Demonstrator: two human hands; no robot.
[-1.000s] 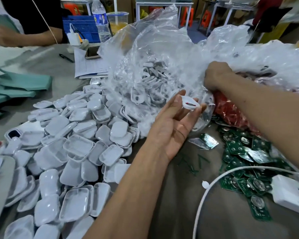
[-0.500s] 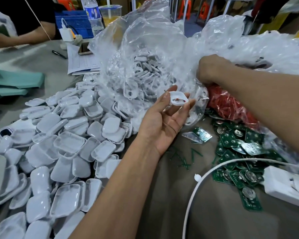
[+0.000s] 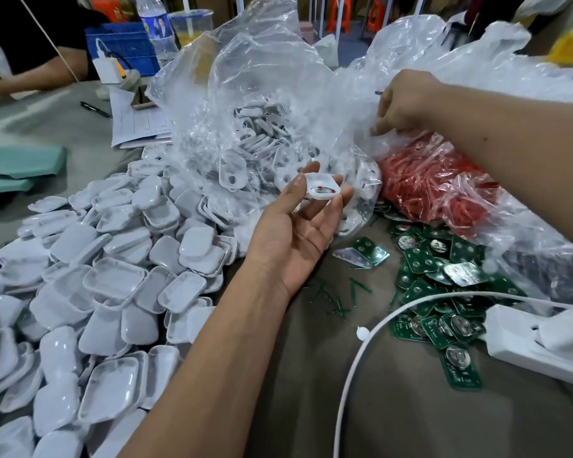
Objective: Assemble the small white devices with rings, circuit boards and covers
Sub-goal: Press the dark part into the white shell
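My left hand [image 3: 298, 236] is palm up at mid-table and pinches a small white device shell [image 3: 321, 190] at its fingertips; a red ring shows inside the shell. My right hand [image 3: 406, 102] grips the edge of a clear plastic bag [image 3: 262, 94] full of white parts. A bag of red rings [image 3: 434, 183] lies just under that hand. A heap of white covers [image 3: 113, 279] fills the left of the table. Green circuit boards [image 3: 444, 292] are scattered at the right.
A white cable [image 3: 361, 355] curves across the grey table to a white power strip [image 3: 536, 345] at the right. Papers [image 3: 136, 123] and a pen [image 3: 95, 109] lie behind the bag. Another person's arm [image 3: 30, 77] rests at the far left, near a bottle [image 3: 154, 28].
My right hand has pulled back a little at the bag's edge while still gripping the plastic. My left hand keeps the white shell at its fingertips in about the same place.
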